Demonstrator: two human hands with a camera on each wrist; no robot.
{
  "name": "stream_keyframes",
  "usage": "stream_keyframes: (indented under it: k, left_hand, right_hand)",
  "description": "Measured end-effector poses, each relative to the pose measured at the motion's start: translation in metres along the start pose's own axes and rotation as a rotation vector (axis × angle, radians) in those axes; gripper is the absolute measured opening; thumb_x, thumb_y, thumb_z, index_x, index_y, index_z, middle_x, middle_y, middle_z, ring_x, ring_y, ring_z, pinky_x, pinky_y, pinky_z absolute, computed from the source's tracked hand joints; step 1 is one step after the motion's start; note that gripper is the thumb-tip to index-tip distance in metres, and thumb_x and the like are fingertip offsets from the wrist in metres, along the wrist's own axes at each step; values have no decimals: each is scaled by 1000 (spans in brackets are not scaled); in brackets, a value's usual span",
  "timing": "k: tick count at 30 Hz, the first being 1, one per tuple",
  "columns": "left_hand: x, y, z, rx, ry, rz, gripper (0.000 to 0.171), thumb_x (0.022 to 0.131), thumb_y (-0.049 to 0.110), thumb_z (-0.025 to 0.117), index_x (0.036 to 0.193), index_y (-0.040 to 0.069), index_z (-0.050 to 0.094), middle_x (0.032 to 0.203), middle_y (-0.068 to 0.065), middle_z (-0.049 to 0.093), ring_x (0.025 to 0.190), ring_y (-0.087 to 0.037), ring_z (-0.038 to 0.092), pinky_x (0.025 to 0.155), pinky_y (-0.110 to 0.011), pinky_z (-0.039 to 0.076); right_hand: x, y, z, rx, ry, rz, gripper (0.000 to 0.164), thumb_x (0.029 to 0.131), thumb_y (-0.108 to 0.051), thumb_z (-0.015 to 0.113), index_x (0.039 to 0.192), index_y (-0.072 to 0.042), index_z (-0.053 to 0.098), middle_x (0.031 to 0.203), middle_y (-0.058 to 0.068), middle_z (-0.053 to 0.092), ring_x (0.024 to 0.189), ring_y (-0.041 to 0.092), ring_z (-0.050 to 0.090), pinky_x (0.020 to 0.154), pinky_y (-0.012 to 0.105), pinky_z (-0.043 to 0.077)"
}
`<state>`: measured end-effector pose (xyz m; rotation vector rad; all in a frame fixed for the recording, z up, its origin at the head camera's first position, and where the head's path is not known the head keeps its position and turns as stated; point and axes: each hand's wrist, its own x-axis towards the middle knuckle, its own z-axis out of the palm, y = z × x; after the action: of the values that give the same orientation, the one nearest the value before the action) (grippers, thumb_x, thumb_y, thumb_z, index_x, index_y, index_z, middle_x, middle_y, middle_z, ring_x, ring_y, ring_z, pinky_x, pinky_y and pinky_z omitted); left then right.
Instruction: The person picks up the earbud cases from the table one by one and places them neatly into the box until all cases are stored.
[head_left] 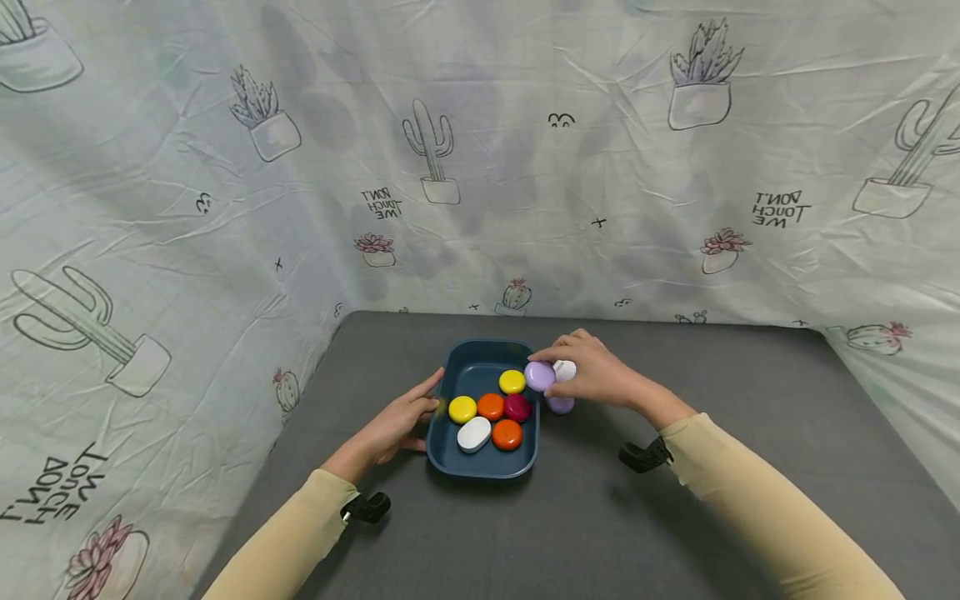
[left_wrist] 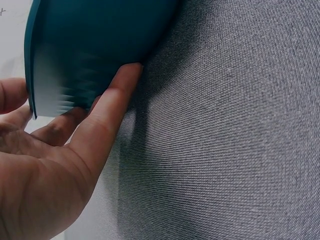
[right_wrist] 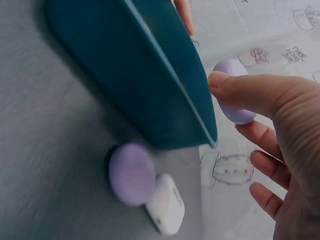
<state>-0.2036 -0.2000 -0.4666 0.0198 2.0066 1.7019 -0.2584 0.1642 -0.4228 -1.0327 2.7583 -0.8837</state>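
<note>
A dark blue-green tray (head_left: 480, 469) stands mid-table with several glossy rounded pieces inside: two yellow pieces, two orange, one dark red (head_left: 517, 407) and one white oval (head_left: 474, 434). My left hand (head_left: 397, 423) touches the tray's left side, fingers extended along its outer wall and rim. Over the tray's right rim, my right hand (head_left: 592, 372) pinches a light purple oval piece (right_wrist: 232, 67) between thumb and fingers. Outside the right wall, a second purple oval piece (right_wrist: 132, 174) and a white piece (right_wrist: 167, 205) lie together on the table, partly hidden by the right hand in the head view.
The dark grey table (head_left: 645, 525) extends around the tray. Behind and at the sides hangs a pale cloth (head_left: 480, 233) printed with cacti and succulents. Black bands (head_left: 647, 455) are worn on both wrists.
</note>
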Motion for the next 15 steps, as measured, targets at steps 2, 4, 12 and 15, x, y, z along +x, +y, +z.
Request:
stream_keyframes:
  k: [2,4,12,15]
  left_hand:
    - [0,0,0,1,-2,0,61,110,21,43,163,42,22,167,-16,17,144,-45,35,80,-54,58]
    - [0,-1,0,1,-3,1,61,110,21,43,163,43,22,167,-17,17,144,-45,35,80,-54,58]
    - [0,-3,-1,4,0,0,61,110,21,43,163,43,23,167,-16,18,144,-46,35,80,-53,58]
    - [-1,-3,-1,1,2,0,61,109,21,44,163,43,23,167,-17,18,144,-46,35,80,-53,58]
  right_hand:
    - [9,-5,2,2,-16,3,52,84,-31,86,134,-27,70,119,-3,65,113,23,44,92,47,37]
    - [17,-9,4,-5,-28,-4,52,85,-31,85,134,-26,70,119,-3,65,114,24,44,93,48,37]
    - [43,-20,20,-36,-82,-17,52,86,-34,83,136,-27,69,119,-2,65,114,24,44,96,49,35]
    - [51,-24,25,-59,-103,-17,50,87,-35,83,135,-27,69,120,-2,65,113,24,44,96,49,35]
